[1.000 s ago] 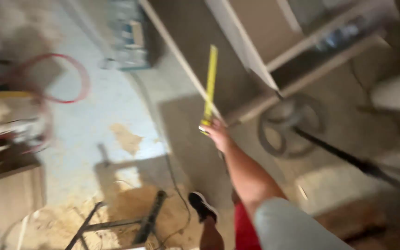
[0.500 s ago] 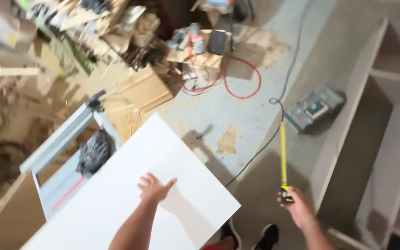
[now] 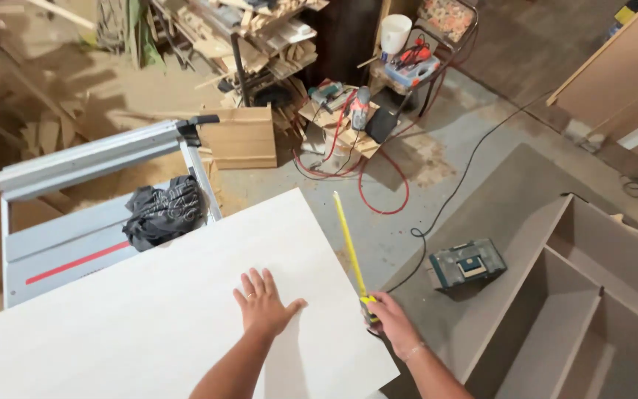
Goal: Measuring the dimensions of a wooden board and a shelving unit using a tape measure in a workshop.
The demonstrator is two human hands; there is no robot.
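From the head camera, the left hand (image 3: 266, 304) lay flat and open on the big white board (image 3: 149, 310), holding nothing. The right hand (image 3: 391, 321) gripped a yellow tape measure (image 3: 368, 306) at the board's right edge; its blade (image 3: 348, 240) ran away along that edge.

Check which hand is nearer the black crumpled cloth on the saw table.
Left. The left hand lies flat on the white board, below and right of the black cloth. The right hand holds the tape measure past the board's right edge, farther away.
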